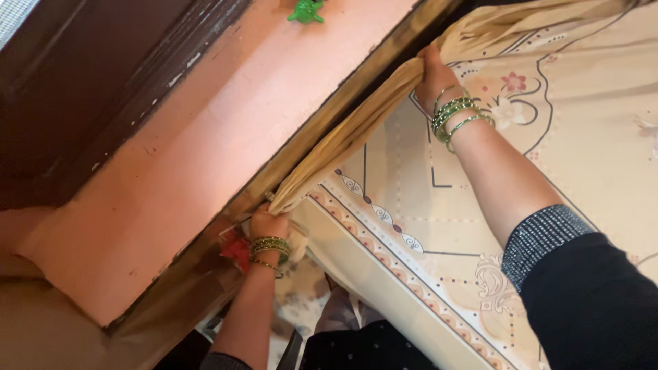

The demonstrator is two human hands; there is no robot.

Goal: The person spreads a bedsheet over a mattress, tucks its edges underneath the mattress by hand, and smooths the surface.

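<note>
Right hand (432, 72) is gripping gathered cream curtain (356, 140) at wooden frame (308, 144) | left hand (267, 225) is clamping its lower end | remaining printed fabric is hanging loose, apparently ungathered

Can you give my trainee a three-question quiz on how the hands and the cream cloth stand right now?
1. True or false: the right hand grips the bunched top edge of the cream cloth.
2. Which hand is lower in the view, next to something red? A) left hand B) right hand
3. What colour is the small clip on the pink wall above the dark wooden frame?

Key:
1. True; the fist is closed on the gathered fold.
2. A; the left hand is at the cloth's lower gathered end by the frame.
3. Green.
</note>
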